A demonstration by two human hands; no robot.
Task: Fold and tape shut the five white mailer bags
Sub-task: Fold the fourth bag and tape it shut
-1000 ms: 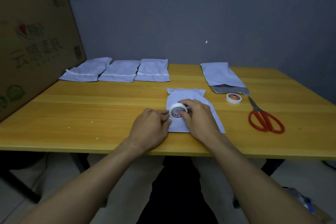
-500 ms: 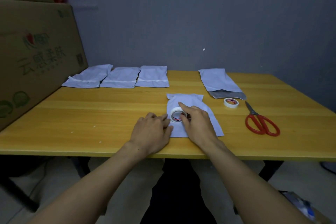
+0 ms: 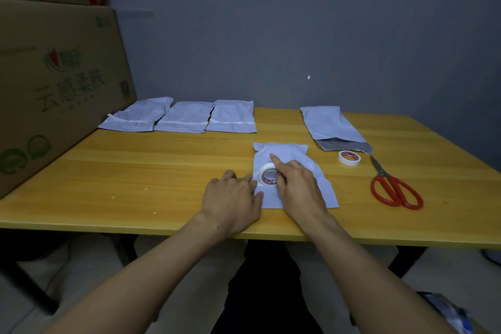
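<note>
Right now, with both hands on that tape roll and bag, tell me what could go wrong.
1. The right hand holds the tape roll on the bag while the left hand only presses the bag's left edge; pulling tape across may drag or wrinkle the bag.
2. The scissors lie off to the right, away from both hands; reaching for them could let the tape or bag shift.
</note>
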